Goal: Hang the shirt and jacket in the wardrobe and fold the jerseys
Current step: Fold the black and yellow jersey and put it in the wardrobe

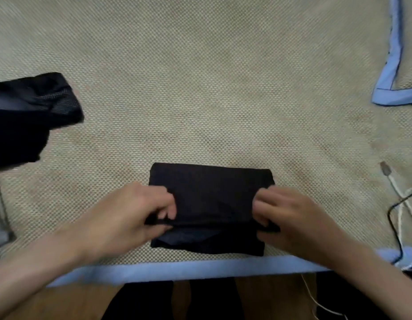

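A black jersey, folded into a small rectangle, lies on the woven mat near its front edge. My left hand pinches the jersey's left edge between thumb and fingers. My right hand grips the right edge the same way. Between both hands a fold of the cloth is lifted a little above the lower layer. A second dark garment with a mesh lining lies crumpled at the left side of the mat.
The beige woven mat has a blue border along the front. A blue-edged pillow sits at the far right. White and black cables trail at the right edge. Wooden floor shows below.
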Available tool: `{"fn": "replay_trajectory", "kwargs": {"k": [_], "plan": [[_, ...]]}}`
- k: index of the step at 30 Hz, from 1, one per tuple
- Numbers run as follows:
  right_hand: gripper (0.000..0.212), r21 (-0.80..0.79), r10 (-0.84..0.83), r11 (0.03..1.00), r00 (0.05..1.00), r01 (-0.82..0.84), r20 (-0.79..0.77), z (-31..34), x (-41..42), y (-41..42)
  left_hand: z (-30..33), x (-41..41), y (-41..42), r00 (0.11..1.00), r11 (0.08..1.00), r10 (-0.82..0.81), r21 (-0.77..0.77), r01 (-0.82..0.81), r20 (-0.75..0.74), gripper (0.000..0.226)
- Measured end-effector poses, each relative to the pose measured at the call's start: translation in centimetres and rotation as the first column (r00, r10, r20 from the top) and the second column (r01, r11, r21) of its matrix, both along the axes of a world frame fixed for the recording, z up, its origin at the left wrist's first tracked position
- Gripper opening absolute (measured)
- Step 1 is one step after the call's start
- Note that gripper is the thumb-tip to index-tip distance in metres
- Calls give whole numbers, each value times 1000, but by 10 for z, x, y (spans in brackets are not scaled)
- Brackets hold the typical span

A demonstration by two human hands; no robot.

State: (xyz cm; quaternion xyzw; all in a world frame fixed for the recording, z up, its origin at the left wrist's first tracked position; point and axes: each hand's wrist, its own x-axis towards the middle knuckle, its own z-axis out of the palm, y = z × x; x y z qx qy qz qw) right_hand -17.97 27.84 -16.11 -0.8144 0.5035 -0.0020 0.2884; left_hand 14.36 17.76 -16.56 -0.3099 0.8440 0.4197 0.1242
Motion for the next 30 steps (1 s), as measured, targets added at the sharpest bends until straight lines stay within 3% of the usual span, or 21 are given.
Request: {"fn": "replay_trajectory", "kwargs": {"k": [3, 6, 8, 10, 12, 14, 17, 21, 24, 26, 28, 30], "plan": [[31, 101, 8, 995, 1000, -8, 2, -45, 16, 53, -34, 12, 62, 993, 994, -79, -73, 85, 84, 18], [47, 225, -35, 973, 993, 59, -110, -84, 36, 83, -69, 8, 99, 957, 976, -152, -113, 184, 248, 31], [50, 230, -219, 944, 971, 235, -94, -80, 51, 86, -73, -3, 106, 965, 989, -31, -132, 68, 262, 28], [50, 105, -402, 912, 914, 396, 46, -67, 73, 78, -68, -23, 103, 972, 964, 178, -226, -140, 155, 22], [47, -49, -460, 883, 881, 467, 112, -63, 98, 59, -68, -47, 100, 955, 905, 295, -331, -268, 34, 34], [51, -79, -520, 849, 853, 522, 45, -81, 117, 38, -83, -68, 95, 938, 862, 347, -394, -318, 2, 55], [56, -38, -572, 820, 812, 572, -114, -121, 114, 22, -117, -74, 80, 963, 881, 245, -441, -174, 110, 65], [76, -122, -528, 847, 787, 518, -321, -141, 50, 48, -132, -11, 52, 974, 870, 63, -490, 54, 219, 79], [85, -84, -525, 839, 759, 538, -385, -123, 18, 58, -119, 15, 41, 955, 919, 125, -395, -9, 268, 82], [72, 50, -499, 825, 768, 562, -400, -105, 16, 48, -105, 2, 39, 956, 951, 228, -252, -179, 182, 56], [52, 290, -545, 729, 782, 621, -304, -78, 19, 34, -79, -14, 34, 924, 924, 372, 61, -378, 86, 33], [46, 504, -668, 577, 726, 643, -162, -42, 13, 25, -42, -23, 21, 888, 862, 458, 229, -452, 29, 35]]}}
